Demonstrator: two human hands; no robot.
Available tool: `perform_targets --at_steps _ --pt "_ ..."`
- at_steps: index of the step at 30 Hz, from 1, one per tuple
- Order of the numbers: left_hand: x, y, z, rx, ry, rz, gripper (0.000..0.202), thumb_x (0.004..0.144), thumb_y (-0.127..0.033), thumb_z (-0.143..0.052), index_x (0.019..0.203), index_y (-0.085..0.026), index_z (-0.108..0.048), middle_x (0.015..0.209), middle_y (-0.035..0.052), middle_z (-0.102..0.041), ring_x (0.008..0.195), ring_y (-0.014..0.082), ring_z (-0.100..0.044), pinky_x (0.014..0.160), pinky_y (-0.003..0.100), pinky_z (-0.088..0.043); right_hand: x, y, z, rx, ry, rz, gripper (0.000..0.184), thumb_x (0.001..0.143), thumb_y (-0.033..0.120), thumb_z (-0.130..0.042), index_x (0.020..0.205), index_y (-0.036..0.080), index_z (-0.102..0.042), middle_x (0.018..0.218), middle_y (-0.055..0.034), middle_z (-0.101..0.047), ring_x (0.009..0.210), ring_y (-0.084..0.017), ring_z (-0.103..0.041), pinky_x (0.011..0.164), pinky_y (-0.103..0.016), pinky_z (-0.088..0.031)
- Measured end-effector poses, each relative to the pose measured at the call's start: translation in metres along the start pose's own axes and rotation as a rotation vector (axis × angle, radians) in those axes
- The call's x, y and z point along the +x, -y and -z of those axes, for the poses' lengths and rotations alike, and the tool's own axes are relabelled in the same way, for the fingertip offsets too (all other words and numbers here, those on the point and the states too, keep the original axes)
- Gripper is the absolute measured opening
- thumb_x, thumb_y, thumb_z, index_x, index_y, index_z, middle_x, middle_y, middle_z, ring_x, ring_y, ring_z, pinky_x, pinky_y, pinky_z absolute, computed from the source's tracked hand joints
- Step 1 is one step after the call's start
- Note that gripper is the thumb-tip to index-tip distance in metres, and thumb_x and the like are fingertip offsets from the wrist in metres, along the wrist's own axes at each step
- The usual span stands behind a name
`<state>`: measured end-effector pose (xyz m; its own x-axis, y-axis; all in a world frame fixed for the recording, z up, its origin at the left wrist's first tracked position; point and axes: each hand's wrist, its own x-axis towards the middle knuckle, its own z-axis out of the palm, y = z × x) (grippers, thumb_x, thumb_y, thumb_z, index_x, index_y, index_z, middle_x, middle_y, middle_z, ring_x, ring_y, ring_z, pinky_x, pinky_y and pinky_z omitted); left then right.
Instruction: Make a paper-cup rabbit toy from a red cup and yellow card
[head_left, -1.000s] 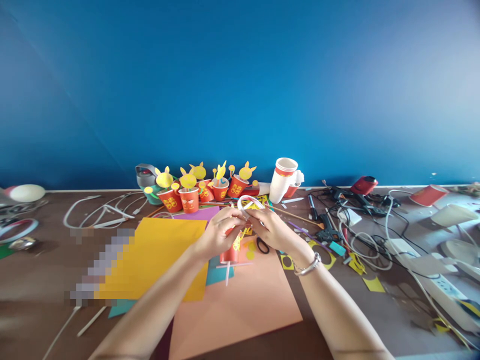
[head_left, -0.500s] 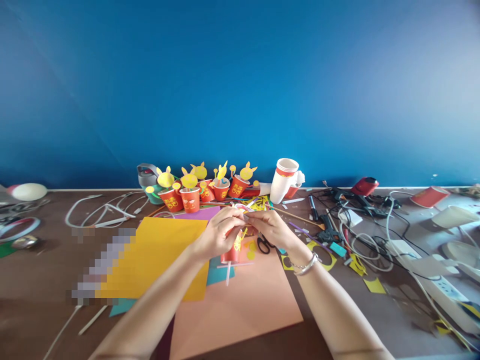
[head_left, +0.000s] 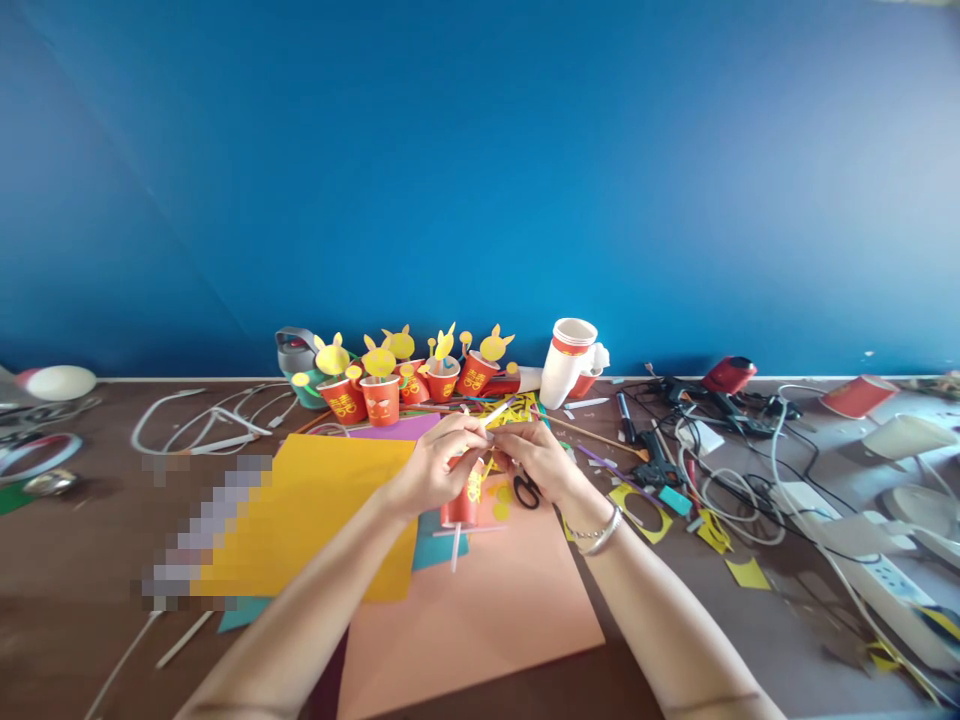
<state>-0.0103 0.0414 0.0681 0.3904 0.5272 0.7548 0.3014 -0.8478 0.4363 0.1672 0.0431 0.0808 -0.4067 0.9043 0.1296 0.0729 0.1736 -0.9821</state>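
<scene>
Both of my hands meet above a red paper cup (head_left: 460, 512) with yellow print. Fingers of my left hand (head_left: 442, 465) are pinched together, and a thin white stick (head_left: 496, 412) slants up from their tips. My right hand (head_left: 536, 455) pinches at the same spot; what lies between its fingertips is hidden. The cup stands below the hands, its top partly covered by them. Pale straws (head_left: 456, 548) lie at its base on pink paper (head_left: 480, 620). Black-handled scissors (head_left: 526, 490) rest beside my right hand, close to yellow paper discs (head_left: 501, 503).
Several red cups with yellow paper animal heads (head_left: 379, 395) line the wall. Stacked white cups (head_left: 571, 360) stand right of them. Yellow card (head_left: 322, 520) lies left. A glue gun (head_left: 660, 460), tangled cables and a power strip (head_left: 885, 580) crowd the right side.
The white stick now shows clearly, slanting up from the fingertips. My right wrist has shifted slightly left and downward. The cup has stayed put.
</scene>
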Motion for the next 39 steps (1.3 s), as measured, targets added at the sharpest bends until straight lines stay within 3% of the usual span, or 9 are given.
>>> perform_targets --at_steps 5,11,18,24,29,31,34,37,39 --pt "0.006 -0.002 0.003 0.069 0.015 -0.016 0.009 0.085 -0.011 -0.056 0.086 -0.019 -0.062 0.096 0.0072 -0.061 0.094 0.0171 -0.06 0.08 0.032 -0.051 -0.004 0.008 0.003 -0.27 -0.055 0.147 0.03 0.089 0.034 -0.047 0.067 0.017 -0.056 0.059 -0.0003 -0.056 0.055 -0.012 -0.051 0.053 -0.023 -0.039" --pt "0.005 0.001 0.002 0.165 -0.005 -0.026 0.01 0.085 -0.012 -0.057 0.085 -0.018 -0.064 0.122 0.0119 -0.056 0.105 0.0203 -0.058 0.089 0.038 -0.05 -0.009 0.013 0.005 -0.5 -0.078 0.249 0.025 0.091 0.024 -0.043 0.069 0.02 -0.055 0.061 -0.0007 -0.058 0.052 -0.013 -0.052 0.05 -0.024 -0.037" --pt "0.0 0.006 0.001 0.375 0.015 -0.231 0.022 0.084 -0.008 -0.056 0.102 -0.019 -0.063 0.108 0.0088 -0.067 0.098 0.0207 -0.058 0.086 0.038 -0.05 -0.008 0.014 0.005 -0.625 -0.108 0.351 0.022 0.09 0.018 -0.044 0.076 0.021 -0.06 0.064 -0.0026 -0.062 0.057 -0.016 -0.056 0.055 -0.026 -0.04" --pt "-0.004 0.005 -0.003 0.378 0.009 -0.228 0.024 0.085 -0.007 -0.053 0.105 -0.018 -0.061 0.102 0.0087 -0.066 0.093 0.0199 -0.057 0.082 0.037 -0.051 -0.01 0.017 0.004 -0.596 -0.12 0.334 0.02 0.089 0.023 -0.048 0.079 0.021 -0.065 0.068 -0.0038 -0.065 0.062 -0.017 -0.059 0.059 -0.026 -0.043" --pt "-0.003 0.001 -0.001 0.274 -0.064 -0.2 0.022 0.082 -0.005 -0.056 0.098 -0.018 -0.064 0.098 0.0084 -0.068 0.094 0.02 -0.059 0.083 0.037 -0.051 -0.006 0.011 0.007 -0.343 -0.182 0.191 0.023 0.087 0.028 -0.047 0.072 0.02 -0.063 0.066 -0.0026 -0.066 0.055 -0.015 -0.058 0.052 -0.025 -0.043" --pt "0.001 -0.002 0.004 0.166 -0.128 -0.107 0.017 0.081 -0.007 -0.058 0.091 -0.019 -0.066 0.093 0.007 -0.069 0.089 0.0185 -0.061 0.081 0.035 -0.051 -0.002 0.008 0.021 -0.265 -0.265 0.119 0.026 0.087 0.028 -0.045 0.068 0.018 -0.06 0.064 -0.0027 -0.066 0.053 -0.015 -0.058 0.05 -0.024 -0.041" --pt "0.009 -0.005 0.011 -0.14 -0.16 0.226 0.008 0.082 -0.017 -0.062 0.083 -0.018 -0.069 0.092 0.0075 -0.07 0.088 0.0186 -0.064 0.079 0.032 -0.051 0.003 0.001 0.052 -0.381 -0.255 -0.003 0.026 0.086 0.029 -0.045 0.074 0.016 -0.064 0.071 -0.0055 -0.069 0.06 -0.017 -0.062 0.052 -0.024 -0.041" --pt "0.012 -0.003 0.012 -0.481 -0.152 0.642 0.012 0.076 -0.028 -0.069 0.079 -0.016 -0.071 0.087 0.0079 -0.072 0.082 0.0191 -0.066 0.073 0.03 -0.051 0.006 -0.012 0.074 -0.861 -0.236 -0.179 0.026 0.083 0.018 -0.043 0.072 0.016 -0.066 0.074 -0.0074 -0.07 0.069 -0.02 -0.064 0.059 -0.025 -0.041" --pt "0.012 -0.001 0.009 -0.649 -0.165 0.843 0.018 0.069 -0.031 -0.075 0.076 -0.015 -0.072 0.077 0.0062 -0.071 0.072 0.0167 -0.065 0.068 0.028 -0.05 0.008 -0.023 0.078 -1.16 -0.228 -0.291 0.027 0.08 0.009 -0.043 0.074 0.014 -0.068 0.081 -0.0111 -0.071 0.079 -0.022 -0.065 0.066 -0.027 -0.041"
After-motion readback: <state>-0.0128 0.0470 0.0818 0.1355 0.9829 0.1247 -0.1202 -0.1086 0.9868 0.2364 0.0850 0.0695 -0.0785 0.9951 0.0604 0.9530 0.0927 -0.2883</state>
